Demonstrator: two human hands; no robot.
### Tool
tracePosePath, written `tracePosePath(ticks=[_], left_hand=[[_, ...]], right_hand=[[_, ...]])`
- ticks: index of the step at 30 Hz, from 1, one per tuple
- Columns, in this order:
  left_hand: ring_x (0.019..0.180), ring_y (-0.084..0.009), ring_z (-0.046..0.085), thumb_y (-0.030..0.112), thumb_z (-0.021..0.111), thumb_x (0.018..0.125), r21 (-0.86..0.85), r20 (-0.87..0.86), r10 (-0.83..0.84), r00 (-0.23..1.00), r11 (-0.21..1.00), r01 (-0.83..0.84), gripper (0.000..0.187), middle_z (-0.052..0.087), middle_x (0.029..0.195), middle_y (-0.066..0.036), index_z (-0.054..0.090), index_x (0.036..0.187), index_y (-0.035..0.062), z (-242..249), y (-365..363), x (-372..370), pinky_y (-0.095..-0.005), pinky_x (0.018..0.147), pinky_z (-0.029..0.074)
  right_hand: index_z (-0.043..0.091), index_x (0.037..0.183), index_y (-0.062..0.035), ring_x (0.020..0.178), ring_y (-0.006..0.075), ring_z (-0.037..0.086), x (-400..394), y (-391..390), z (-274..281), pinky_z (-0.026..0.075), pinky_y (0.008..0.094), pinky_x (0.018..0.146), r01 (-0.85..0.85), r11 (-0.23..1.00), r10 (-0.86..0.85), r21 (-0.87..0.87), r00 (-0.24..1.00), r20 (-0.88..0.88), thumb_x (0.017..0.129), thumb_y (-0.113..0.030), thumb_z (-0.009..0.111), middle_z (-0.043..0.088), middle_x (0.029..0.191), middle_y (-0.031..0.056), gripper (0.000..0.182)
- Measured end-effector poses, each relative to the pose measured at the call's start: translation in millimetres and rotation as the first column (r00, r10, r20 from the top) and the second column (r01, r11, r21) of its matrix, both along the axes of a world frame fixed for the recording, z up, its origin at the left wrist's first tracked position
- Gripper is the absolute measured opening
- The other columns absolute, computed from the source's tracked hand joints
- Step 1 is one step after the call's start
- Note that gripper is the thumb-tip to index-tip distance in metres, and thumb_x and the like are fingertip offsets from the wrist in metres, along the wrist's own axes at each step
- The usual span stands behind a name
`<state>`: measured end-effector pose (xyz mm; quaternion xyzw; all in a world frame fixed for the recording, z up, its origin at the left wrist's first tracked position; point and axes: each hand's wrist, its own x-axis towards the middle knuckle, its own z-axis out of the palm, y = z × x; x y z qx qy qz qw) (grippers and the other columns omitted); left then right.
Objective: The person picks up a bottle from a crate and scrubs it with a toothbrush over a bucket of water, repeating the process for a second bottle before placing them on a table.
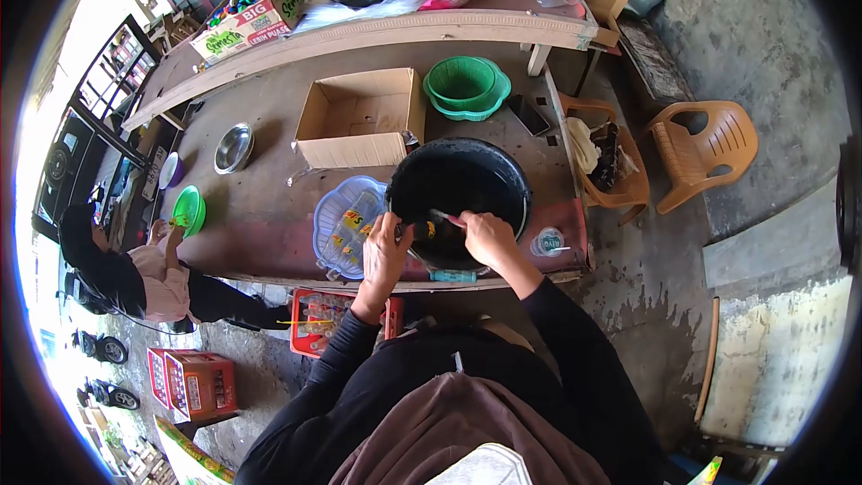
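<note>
pale grey fabric (485, 467) pokes in at the near edge, and behind it drapes brown cloth (449, 427) over my black top. past that, both my hands work above a wide, round, black plastic bucket (460, 154), which sits near the front edge of a long, dark brown table (260, 216), towards its right end. my right hand (489, 241) has its fingers clamped on a slim pink-handled tool (457, 219), its pale tip pointing left over the bucket. my left hand (386, 256) is at the bucket's left side, fingers curled; i cannot tell what they close on, but a small yellow patch (431, 229) shows between my two hands. just left of the bucket, clear bottles with yellow print (352, 232) lie in a pale blue, scalloped plastic basin (334, 209). right of the bucket is a clear plastic cup with a straw (548, 242). farther off are an open cardboard box (355, 151), nested green plastic tubs (462, 81) and a dark, flat phone (528, 115). near left, below the table edge, a red plastic crate (393, 316) holds more bottles. at the far left another person (162, 283) has their hands at a bright green bowl (189, 209).
</note>
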<state>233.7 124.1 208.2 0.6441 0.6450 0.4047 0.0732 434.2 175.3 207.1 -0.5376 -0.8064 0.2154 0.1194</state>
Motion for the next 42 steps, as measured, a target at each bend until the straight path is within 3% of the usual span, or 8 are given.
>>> tracePosePath(ticks=[8, 15, 21, 24, 28, 34, 38, 42], left_hand=[[0.089, -0.0364, 0.056, 0.001, 0.069, 0.078, 0.014, -0.108, -0.187, 0.976, 0.982, 0.190, 0.019, 0.057, 0.093, -0.015, 0.056, 0.092, 0.0008, 9.1, -19.0, -1.8, -0.0437, 0.077, 0.045], [0.087, -0.0347, 0.055, -0.002, 0.068, 0.076, 0.035, -0.177, -0.267, 0.947, 0.960, 0.277, 0.017, 0.057, 0.093, -0.013, 0.057, 0.088, 0.0021, 8.0, -25.6, -1.2, -0.0425, 0.077, 0.046], [0.084, -0.0325, 0.052, -0.003, 0.064, 0.077, 0.110, -0.143, -0.267, 0.953, 0.953, 0.284, 0.013, 0.054, 0.090, -0.012, 0.057, 0.087, 0.0017, 7.5, -24.0, -0.6, -0.0415, 0.075, 0.046], [0.089, -0.0343, 0.057, -0.003, 0.067, 0.076, 0.032, -0.139, -0.237, 0.962, 0.969, 0.243, 0.016, 0.058, 0.094, -0.014, 0.058, 0.088, 0.0014, 8.5, -27.1, -1.7, -0.0422, 0.079, 0.047], [0.084, -0.0331, 0.052, -0.004, 0.065, 0.076, 0.112, -0.140, -0.223, 0.965, 0.964, 0.239, 0.016, 0.053, 0.089, -0.013, 0.056, 0.087, 0.0011, 6.3, -24.1, 0.5, -0.0422, 0.075, 0.045], [0.083, -0.0361, 0.052, -0.004, 0.066, 0.075, 0.133, -0.121, -0.138, 0.983, 0.979, 0.154, 0.016, 0.052, 0.089, -0.015, 0.055, 0.087, 0.0007, 1.8, -13.9, -10.2, -0.0440, 0.074, 0.045], [0.084, -0.0366, 0.052, -0.003, 0.066, 0.075, 0.140, -0.132, -0.088, 0.987, 0.984, 0.107, 0.015, 0.052, 0.087, -0.016, 0.056, 0.086, 0.0005, 0.0, -9.8, -14.5, -0.0453, 0.073, 0.044], [0.085, -0.0367, 0.052, -0.001, 0.067, 0.075, 0.130, -0.150, -0.085, 0.985, 0.986, 0.105, 0.015, 0.051, 0.087, -0.016, 0.056, 0.086, 0.0005, -2.2, -6.7, -17.4, -0.0459, 0.073, 0.044]], right_hand=[[0.069, 0.100, -0.0139, 0.084, 0.0388, 0.068, 11.5, 23.2, -10.6, 0.054, 0.0487, 0.075, 0.010, 0.997, -0.008, -0.075, 1.000, 0.022, 0.085, -0.012, 0.051, 0.069, 0.086, 0.0199, 0.023], [0.068, 0.105, -0.0140, 0.083, 0.0399, 0.066, 11.3, -8.8, 35.7, 0.053, 0.0486, 0.073, -0.127, 0.987, 0.104, -0.102, 0.974, -0.203, 0.088, -0.016, 0.056, 0.068, 0.086, 0.0213, 0.021], [0.066, 0.099, -0.0116, 0.078, 0.0388, 0.067, 7.9, -16.3, 42.5, 0.053, 0.0501, 0.069, -0.066, 0.998, 0.064, -0.020, 0.995, -0.077, 0.087, -0.016, 0.057, 0.068, 0.080, 0.0200, 0.016], [0.066, 0.100, -0.0112, 0.076, 0.0388, 0.067, 6.8, -31.6, 50.7, 0.053, 0.0496, 0.068, -0.130, 0.991, 0.127, 0.000, 0.963, -0.239, 0.089, -0.016, 0.057, 0.067, 0.079, 0.0205, 0.015], [0.064, 0.103, -0.0092, 0.080, 0.0391, 0.065, 17.0, -10.2, 35.8, 0.051, 0.0482, 0.068, 0.056, 0.998, -0.056, 0.002, 0.996, -0.069, 0.090, -0.014, 0.057, 0.068, 0.085, 0.0174, 0.015], [0.061, 0.101, -0.0107, 0.075, 0.0385, 0.065, 1.9, -39.4, 36.9, 0.052, 0.0499, 0.068, -0.056, 0.988, 0.100, 0.145, 0.943, -0.317, 0.091, -0.015, 0.054, 0.066, 0.083, 0.0165, 0.013], [0.061, 0.104, -0.0112, 0.079, 0.0372, 0.066, 13.4, -3.6, 13.5, 0.052, 0.0490, 0.070, 0.084, 0.994, -0.071, 0.073, 0.985, -0.157, 0.091, -0.014, 0.053, 0.067, 0.088, 0.0159, 0.015], [0.060, 0.107, -0.0138, 0.078, 0.0367, 0.066, -11.4, -31.6, 24.9, 0.052, 0.0479, 0.068, -0.058, 0.982, 0.125, 0.177, 0.912, -0.391, 0.092, -0.016, 0.053, 0.067, 0.087, 0.0151, 0.017]])
